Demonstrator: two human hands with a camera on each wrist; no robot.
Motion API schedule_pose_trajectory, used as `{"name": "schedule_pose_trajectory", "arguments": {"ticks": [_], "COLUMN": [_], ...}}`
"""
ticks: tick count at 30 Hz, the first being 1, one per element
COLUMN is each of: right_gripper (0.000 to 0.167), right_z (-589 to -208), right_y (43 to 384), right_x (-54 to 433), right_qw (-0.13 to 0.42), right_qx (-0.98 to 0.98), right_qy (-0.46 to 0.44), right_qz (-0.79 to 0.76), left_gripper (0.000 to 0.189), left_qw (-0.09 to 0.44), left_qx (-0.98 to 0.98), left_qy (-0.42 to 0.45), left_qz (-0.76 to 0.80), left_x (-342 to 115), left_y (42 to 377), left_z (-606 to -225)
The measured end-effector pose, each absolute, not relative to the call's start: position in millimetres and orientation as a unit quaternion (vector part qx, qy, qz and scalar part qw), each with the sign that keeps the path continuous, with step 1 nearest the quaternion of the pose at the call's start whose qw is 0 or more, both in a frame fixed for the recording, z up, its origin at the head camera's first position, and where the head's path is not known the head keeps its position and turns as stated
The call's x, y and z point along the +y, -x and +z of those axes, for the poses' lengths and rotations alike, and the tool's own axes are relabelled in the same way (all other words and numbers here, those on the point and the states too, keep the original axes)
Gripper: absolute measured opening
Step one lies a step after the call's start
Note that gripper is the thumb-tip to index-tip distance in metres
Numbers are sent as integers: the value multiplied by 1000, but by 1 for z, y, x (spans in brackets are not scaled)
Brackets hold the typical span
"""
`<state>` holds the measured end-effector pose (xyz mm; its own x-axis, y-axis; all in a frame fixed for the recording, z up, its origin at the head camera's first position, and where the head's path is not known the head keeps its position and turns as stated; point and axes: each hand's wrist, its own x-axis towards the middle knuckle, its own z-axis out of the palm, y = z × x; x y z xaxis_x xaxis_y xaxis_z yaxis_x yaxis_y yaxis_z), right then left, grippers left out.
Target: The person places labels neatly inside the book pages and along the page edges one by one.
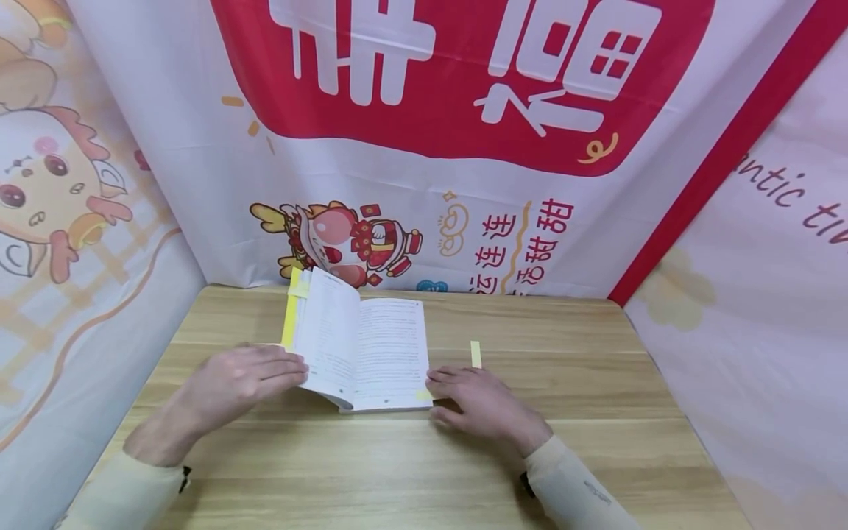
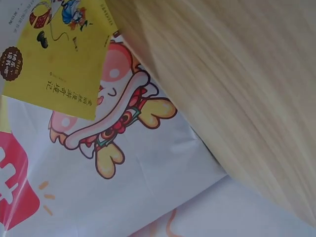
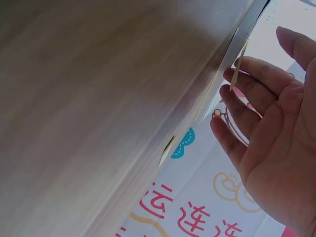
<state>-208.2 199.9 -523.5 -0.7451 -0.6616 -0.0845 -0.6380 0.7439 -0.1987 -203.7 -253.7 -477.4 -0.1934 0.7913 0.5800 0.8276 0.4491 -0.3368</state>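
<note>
An open book (image 1: 391,353) with printed pages and a yellow cover (image 2: 59,84) lies on the table, its left part raised at a slant. My left hand (image 1: 245,383) grips that raised part at its lower left edge, the thumb out of sight. At the lower right corner of the right page sits a pale yellow sticky strip (image 1: 424,396). My right hand (image 1: 486,405) is beside that corner, fingertips at the page edge and the strip. In the right wrist view its fingers (image 3: 261,79) are loosely extended, with the thumb apart from them.
Another pale yellow strip (image 1: 475,353) stands out on the wooden table (image 1: 563,346) just beyond my right hand. A white and red printed cloth (image 1: 371,154) hangs along the table's back edge, with printed cloths at both sides.
</note>
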Motion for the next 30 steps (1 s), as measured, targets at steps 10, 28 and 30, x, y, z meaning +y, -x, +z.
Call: {"name": "schedule_pose_trajectory", "arguments": {"ticks": [10,28,30], "right_gripper": [53,44,46], "right_z": [-520,-497,-494], "right_y": [215,238,240], "right_x": [185,208,212], "right_qw": [92,59,50], "right_qx": [925,933,934], "right_qy": [355,322,320], "right_qz": [-100,-147,-150], "left_gripper": [43,32,33], "left_qw": [374,362,364], "left_qx": [-769,-758,-755], "left_qy": [518,543,546], "left_qz": [-20,-26,-19], "left_x": [-257,-221,-216], "left_y": [206,215,216], "left_z": [-469,-463,-464]}}
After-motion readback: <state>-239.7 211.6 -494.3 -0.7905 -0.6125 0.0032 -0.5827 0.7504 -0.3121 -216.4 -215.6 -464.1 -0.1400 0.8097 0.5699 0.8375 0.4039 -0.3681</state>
